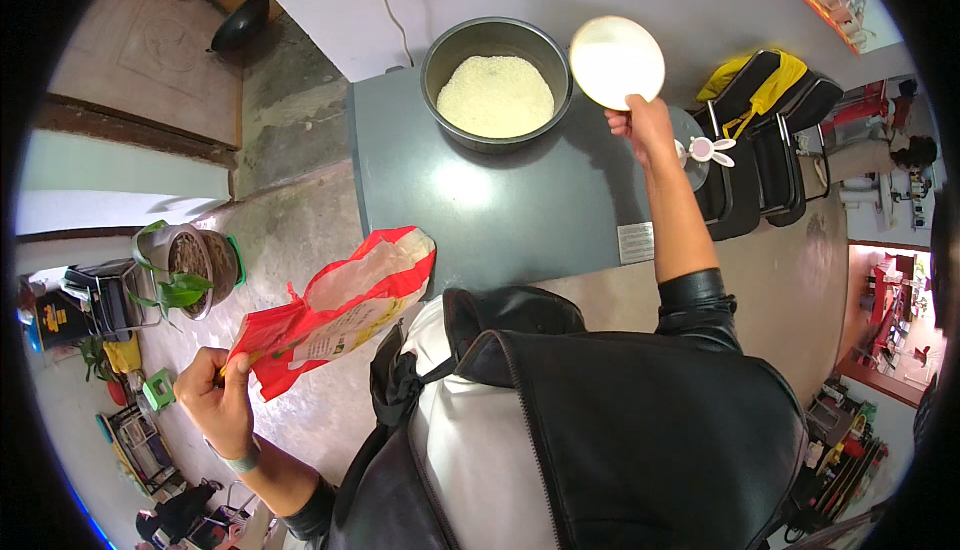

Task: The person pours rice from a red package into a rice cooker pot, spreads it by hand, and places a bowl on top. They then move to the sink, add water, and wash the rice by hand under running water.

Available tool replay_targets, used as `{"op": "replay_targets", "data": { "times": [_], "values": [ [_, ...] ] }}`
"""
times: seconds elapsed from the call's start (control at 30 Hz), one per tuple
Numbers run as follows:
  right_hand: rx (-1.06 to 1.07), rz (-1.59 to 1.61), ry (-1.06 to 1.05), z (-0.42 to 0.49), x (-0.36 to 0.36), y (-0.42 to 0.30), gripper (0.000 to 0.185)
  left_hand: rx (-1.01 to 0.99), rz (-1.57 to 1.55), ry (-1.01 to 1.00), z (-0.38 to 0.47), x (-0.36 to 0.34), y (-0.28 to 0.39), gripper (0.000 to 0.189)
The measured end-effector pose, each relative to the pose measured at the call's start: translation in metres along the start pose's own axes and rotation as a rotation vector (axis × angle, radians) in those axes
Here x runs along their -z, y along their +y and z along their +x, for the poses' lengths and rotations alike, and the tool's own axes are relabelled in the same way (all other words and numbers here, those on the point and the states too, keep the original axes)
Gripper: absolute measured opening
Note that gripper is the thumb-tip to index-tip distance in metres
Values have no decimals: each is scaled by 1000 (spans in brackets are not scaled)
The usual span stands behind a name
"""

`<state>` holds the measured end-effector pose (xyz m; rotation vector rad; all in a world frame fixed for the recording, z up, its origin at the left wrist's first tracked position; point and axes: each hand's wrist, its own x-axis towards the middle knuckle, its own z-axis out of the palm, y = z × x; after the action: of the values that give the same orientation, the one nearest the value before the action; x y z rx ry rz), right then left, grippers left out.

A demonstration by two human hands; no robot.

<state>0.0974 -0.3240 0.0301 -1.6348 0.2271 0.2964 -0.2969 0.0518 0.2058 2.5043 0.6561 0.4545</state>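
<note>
My left hand (217, 396) grips the bottom corner of a red and white printed plastic bag (345, 317), which lies slack and tilted, its far end beside the table's near left corner. My right hand (646, 126) holds the rim of a round white bowl (617, 62), raised above the table; glare hides what, if anything, is inside. To the bowl's left a deep dark-grey metal pot (495, 143) stands on the grey table (525, 227). Pale rice-like grains (495, 96) are heaped in the pot, below its rim.
Under my right forearm sits a round grey disc (694, 175) with a rabbit-shaped piece (709, 151) on it. Black chairs (772, 122) with a yellow cloth stand right of the table. On the left floor is a potted plant (202, 265). A person (862, 152) is at the far right.
</note>
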Motion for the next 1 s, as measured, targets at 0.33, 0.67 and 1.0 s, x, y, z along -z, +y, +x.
{"op": "replay_targets", "data": {
  "times": [0.33, 0.67, 1.0],
  "values": [
    [66, -561, -386, 47, -108, -30, 27, 8, -14, 31, -8, -2, -4, 33],
    [-3, -726, -390, 78, -131, -3, 24, 27, 22, 10, -12, -1, 3, 36],
    [205, -762, -492, 137, -141, 49, 28, -63, 89, 28, 1, 2, 14, 39]
  ]
}}
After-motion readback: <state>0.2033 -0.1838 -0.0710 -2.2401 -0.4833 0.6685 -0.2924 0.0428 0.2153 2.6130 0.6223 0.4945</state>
